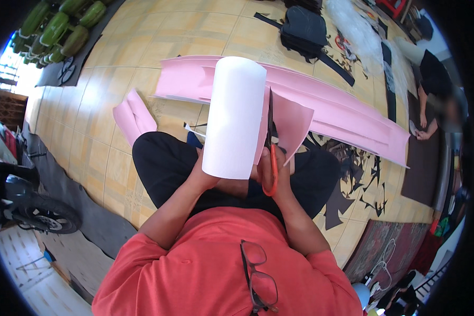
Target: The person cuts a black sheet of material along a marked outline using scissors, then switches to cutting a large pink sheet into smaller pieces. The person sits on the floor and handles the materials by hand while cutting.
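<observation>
Over my crossed legs I hold a curled sheet [234, 116] in my left hand [203, 174]. It is white on the face bent toward me and pink on its other side. My left fingers are mostly behind the sheet, closed on its lower left edge. My right hand [280, 160] is closed around the orange handles of a pair of scissors [273, 176]. Their dark blades point away from me and lie between the curled part and a pink flap [296, 124] on the right. Whether the blades are apart is hard to see.
Long pink sheets [347, 113] lie stacked beyond my knees, and a smaller pink piece [134, 116] lies left. Black offcuts [347, 163] litter the floor to my right. Farther off are a black bag [304, 29], green gas cylinders [55, 29], a motorbike [37, 205] and another person [434, 76].
</observation>
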